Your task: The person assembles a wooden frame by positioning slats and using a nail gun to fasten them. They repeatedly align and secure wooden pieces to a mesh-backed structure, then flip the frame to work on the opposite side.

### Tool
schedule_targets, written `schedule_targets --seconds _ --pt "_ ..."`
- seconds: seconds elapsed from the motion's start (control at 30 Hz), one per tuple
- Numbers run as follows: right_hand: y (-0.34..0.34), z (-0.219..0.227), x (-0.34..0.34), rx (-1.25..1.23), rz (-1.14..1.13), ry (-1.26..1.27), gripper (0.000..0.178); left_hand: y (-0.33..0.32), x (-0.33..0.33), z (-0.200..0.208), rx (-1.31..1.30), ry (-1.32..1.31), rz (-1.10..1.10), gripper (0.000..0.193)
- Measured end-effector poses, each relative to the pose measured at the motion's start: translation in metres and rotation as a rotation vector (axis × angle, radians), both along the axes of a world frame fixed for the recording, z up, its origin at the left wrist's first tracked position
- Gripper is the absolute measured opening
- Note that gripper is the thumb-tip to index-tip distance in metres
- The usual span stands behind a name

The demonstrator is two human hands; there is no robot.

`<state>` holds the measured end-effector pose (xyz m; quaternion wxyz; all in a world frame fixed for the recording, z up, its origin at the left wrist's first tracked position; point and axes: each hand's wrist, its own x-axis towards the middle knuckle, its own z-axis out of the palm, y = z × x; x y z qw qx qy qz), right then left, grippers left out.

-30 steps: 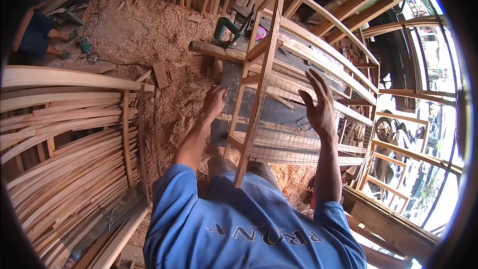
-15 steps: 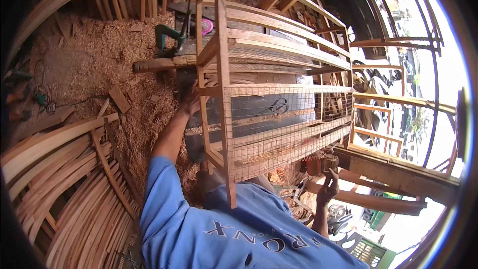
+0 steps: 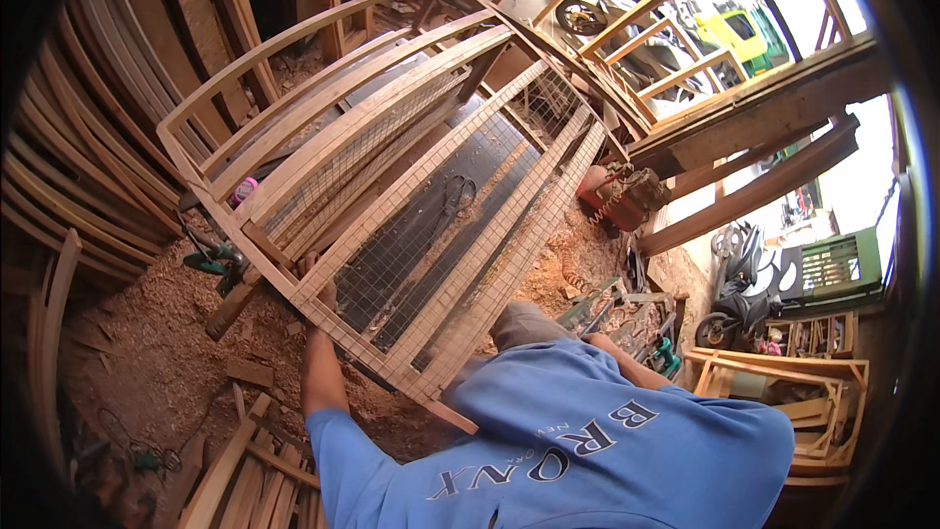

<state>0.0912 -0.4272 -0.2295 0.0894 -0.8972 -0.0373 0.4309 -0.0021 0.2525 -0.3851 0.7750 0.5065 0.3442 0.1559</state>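
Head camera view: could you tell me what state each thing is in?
Wooden frame: partly covered, some bars bare.
Wire mesh: stretched across the frame's near side.
Left hand: at the frame's corner, fingers partly hidden; grip unclear.
Right hand: hidden.
Dark looped tool: lying behind the mesh; open or closed unclear.
Hose: coiled.
Motorbike: parked, upright.
Wood shavings: scattered over the floor.
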Motion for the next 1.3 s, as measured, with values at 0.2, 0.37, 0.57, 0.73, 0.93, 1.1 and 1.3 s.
schedule_targets --seconds 0.2,0.37,0.57,0.73,0.93,1.1,1.3 --pt "0.066 -0.001 0.016 -0.047 0.235 -0.044 0.041 -0.008 -0.013 0.015 -0.035 0.044 0.047 0.049" --pt "0.052 -0.016 0.005 0.099 0.085 -0.054 0.045 -0.022 -0.052 0.033 -0.14 0.11 0.273 0.051" --pt "0.043 -0.055 0.0 0.028 -0.076 -0.057 0.051 -0.078 -0.188 0.033 0.834 0.699 0.141 0.042" --pt "0.069 -0.082 0.017 0.177 -0.026 0.018 0.056 -0.183 -0.308 0.056 0.114 0.923 0.441 0.042" --pt "0.125 -0.108 0.045 0.264 0.159 0.061 0.06 -0.283 -0.328 0.104 -0.199 0.39 0.969 0.043" --pt "0.156 -0.103 0.063 0.279 0.237 0.107 0.05 -0.291 -0.291 0.136 -0.173 0.079 1.153 0.038" --pt "0.148 -0.076 0.086 0.495 -0.225 0.082 0.039 -0.255 -0.244 0.229 -0.05 -0.227 0.972 0.034"
